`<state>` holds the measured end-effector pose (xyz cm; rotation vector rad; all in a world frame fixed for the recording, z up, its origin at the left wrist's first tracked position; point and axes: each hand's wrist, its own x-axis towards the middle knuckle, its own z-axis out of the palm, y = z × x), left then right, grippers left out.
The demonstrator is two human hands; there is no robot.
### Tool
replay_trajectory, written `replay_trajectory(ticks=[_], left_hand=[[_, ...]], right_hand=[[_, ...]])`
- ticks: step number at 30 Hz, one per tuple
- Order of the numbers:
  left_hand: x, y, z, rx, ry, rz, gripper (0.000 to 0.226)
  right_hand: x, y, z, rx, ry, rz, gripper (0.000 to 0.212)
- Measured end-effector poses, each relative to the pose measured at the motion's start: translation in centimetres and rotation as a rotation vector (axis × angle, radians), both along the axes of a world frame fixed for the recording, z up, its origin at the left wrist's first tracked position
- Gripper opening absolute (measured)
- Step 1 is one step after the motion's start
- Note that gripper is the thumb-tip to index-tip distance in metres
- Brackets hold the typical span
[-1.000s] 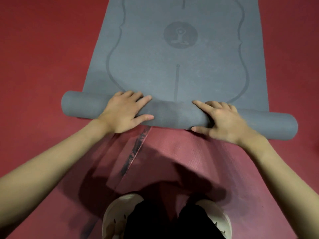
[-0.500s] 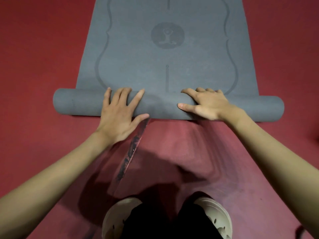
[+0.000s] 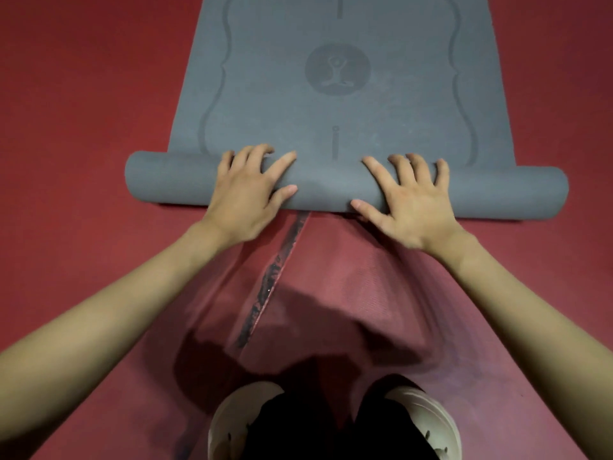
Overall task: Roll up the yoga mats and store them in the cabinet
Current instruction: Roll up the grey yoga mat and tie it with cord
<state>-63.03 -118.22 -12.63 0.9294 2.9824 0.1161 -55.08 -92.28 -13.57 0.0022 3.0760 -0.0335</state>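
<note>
Grey yoga mat on red floor, near end rolled into a tube. Left hand and right hand on the roll, fingers spread, curved over its top. Red mat underneath, pale shoes behind. Bare floor either side.

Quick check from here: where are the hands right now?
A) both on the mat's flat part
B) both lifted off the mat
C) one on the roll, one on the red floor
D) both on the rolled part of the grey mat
D: the left hand and right hand both press on the rolled part of the grey mat, fingers spread over its top.
</note>
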Motion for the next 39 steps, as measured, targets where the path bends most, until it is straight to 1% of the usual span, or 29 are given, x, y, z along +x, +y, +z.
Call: replay_trajectory(ticks=[1, 4, 7, 11, 15, 17, 19, 21, 23, 26, 31, 35, 39], left_hand=[[0.5, 0.1, -0.3, 0.001, 0.024, 0.013, 0.066], [0.7, 0.3, -1.3, -0.03, 0.007, 0.041, 0.067], [-0.5, 0.4, -1.3, -0.038, -0.006, 0.042, 0.066], [-2.7, 0.9, -0.9, -0.035, -0.063, 0.05, 0.063], [-4.6, 1.5, -0.4, -0.04, -0.116, 0.034, 0.061], [-4.9, 1.4, -0.1, -0.046, -0.063, 0.034, 0.067], [-4.6, 1.2, 0.0, -0.073, 0.032, 0.024, 0.082], [-4.7, 1.0, -0.1, -0.111, 0.037, -0.001, 0.095], [-5.4, 1.0, -0.1, -0.125, -0.012, -0.016, 0.1], [-6.7, 1.3, 0.2, -0.137, -0.011, -0.071, 0.098], [-6.6, 1.6, 1.0, -0.133, 0.03, -0.081, 0.097], [-3.8, 1.1, 1.9, -0.095, 0.044, -0.11, 0.093], [1.1, 0.1, 1.8, -0.071, 0.054, -0.121, 0.088]], right_hand=[[-0.8, 0.2, 0.3, 0.002, -0.036, -0.015, 0.084], [-2.5, 0.6, 0.7, 0.002, -0.096, -0.025, 0.092], [-2.6, 0.6, 0.7, -0.019, -0.068, -0.05, 0.09], [-1.2, 0.3, 0.3, -0.029, 0.046, -0.093, 0.085], [-1.8, 1.5, 0.0, -0.031, -0.012, -0.06, 0.094], [-2.9, 2.0, 0.2, -0.037, -0.058, -0.065, 0.103], [-4.0, 2.4, 0.7, -0.048, -0.116, -0.074, 0.113], [-5.0, 2.7, 1.2, -0.033, -0.168, -0.068, 0.12], [-5.9, 2.9, 1.4, -0.002, -0.191, -0.048, 0.118], [-6.6, 3.3, 1.4, 0.017, -0.154, -0.008, 0.102], [-6.2, 3.2, 2.0, -0.018, -0.089, -0.013, 0.106], [-3.3, 3.1, 2.6, -0.054, -0.092, -0.024, 0.104], [1.8, 2.4, 2.2, -0.021, -0.05, 0.002, 0.096]])
